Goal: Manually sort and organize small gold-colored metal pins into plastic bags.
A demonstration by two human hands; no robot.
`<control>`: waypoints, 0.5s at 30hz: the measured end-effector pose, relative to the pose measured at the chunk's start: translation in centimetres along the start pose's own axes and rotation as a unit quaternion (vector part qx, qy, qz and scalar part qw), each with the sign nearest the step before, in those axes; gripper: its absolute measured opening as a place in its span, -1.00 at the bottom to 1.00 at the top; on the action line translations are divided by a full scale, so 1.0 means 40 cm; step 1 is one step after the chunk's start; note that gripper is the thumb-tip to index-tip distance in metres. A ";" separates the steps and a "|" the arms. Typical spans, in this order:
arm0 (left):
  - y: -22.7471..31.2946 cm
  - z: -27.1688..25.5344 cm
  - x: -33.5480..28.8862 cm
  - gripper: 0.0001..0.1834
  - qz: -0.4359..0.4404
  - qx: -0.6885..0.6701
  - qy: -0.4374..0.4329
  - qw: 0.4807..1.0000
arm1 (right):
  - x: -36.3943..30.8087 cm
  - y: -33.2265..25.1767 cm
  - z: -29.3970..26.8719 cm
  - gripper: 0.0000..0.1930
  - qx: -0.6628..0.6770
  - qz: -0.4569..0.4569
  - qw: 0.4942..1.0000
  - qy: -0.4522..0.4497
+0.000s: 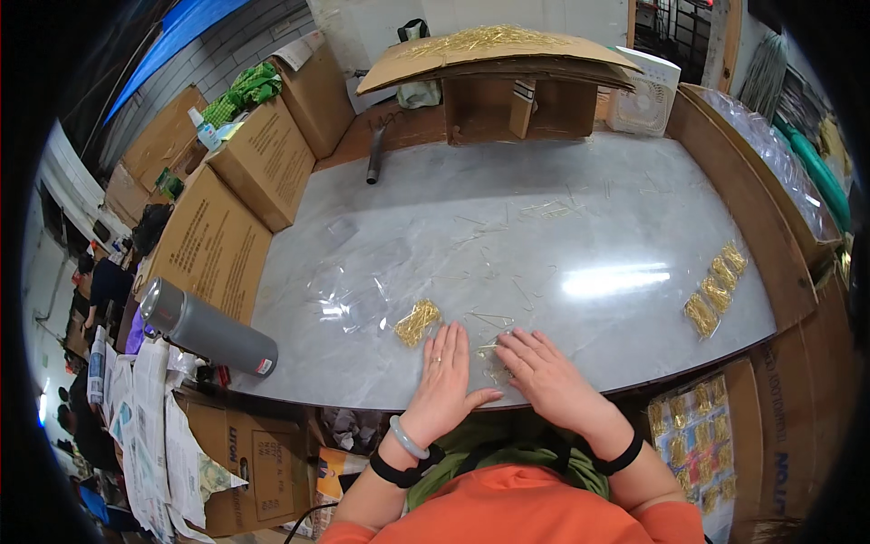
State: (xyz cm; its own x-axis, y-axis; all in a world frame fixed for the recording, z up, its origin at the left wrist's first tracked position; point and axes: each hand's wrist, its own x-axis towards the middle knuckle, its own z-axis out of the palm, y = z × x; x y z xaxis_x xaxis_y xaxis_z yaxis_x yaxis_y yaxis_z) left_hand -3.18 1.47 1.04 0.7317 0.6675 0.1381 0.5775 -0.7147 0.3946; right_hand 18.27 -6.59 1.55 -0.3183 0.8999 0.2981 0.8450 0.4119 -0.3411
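My left hand [446, 370] lies flat near the table's front edge, fingers stretched out and thumb turned towards the right. Just left of its fingertips is a small bundle of thin gold metal pins [417, 323], seemingly in a clear bag. My right hand [546, 374] also rests palm down, fingers extended, beside a few loose gold pins [490, 349] that lie between the two hands. Whatever is under the palms is hidden. More loose pins [490, 319] are scattered beyond the fingertips on the grey marbled table [399, 218].
Clear plastic bags [349, 290] lie to the left. A grey flask [208, 326] stands at the left edge, by cardboard boxes [213, 236]. Filled bags of pins [714, 292] sit far right. At the back, cardboard [426, 63] carries a pin heap; a dark tube [374, 159] lies nearby.
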 end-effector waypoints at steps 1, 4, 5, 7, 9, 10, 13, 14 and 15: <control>-0.003 0.001 0.003 0.20 0.005 0.000 0.001 1.000 | 0.004 0.012 -0.009 -0.47 0.001 -0.029 0.999 -0.014; 0.013 -0.008 0.023 0.15 0.014 0.021 -0.008 1.000 | 0.011 0.032 -0.027 -0.51 0.034 -0.059 0.997 -0.027; 0.014 -0.004 0.027 0.13 0.021 0.013 -0.013 1.000 | 0.008 0.029 -0.031 -0.49 0.064 -0.031 0.997 -0.010; 0.013 0.008 0.034 0.09 0.032 -0.004 -0.018 0.999 | 0.008 0.035 -0.052 -0.44 0.088 0.065 0.994 0.012; 0.018 0.023 0.034 -0.01 0.057 -0.005 -0.007 0.998 | 0.014 0.063 -0.093 -0.39 0.077 0.203 0.976 0.025; 0.023 0.025 0.035 -0.06 0.074 -0.004 -0.004 0.997 | 0.017 0.089 -0.102 -0.36 0.058 0.221 0.973 0.015; 0.025 0.022 0.034 -0.17 0.092 -0.004 0.012 0.996 | 0.059 0.177 -0.091 -0.27 0.036 0.238 0.970 -0.015; 0.024 0.022 0.033 -0.18 0.095 -0.014 0.015 0.995 | 0.080 0.198 -0.084 -0.25 0.049 0.220 0.974 -0.028; 0.021 0.023 0.032 -0.18 0.096 -0.024 0.020 0.995 | 0.099 0.211 -0.081 -0.23 0.061 0.199 0.977 -0.042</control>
State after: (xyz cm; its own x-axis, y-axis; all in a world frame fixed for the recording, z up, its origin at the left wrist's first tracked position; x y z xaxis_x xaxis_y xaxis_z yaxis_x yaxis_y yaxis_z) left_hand -1.42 1.53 0.72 0.8114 0.5275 0.2515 0.4092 -0.8201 0.3999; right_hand 25.51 0.00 2.76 -0.0135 0.9987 0.0486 0.8527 0.0369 -0.5212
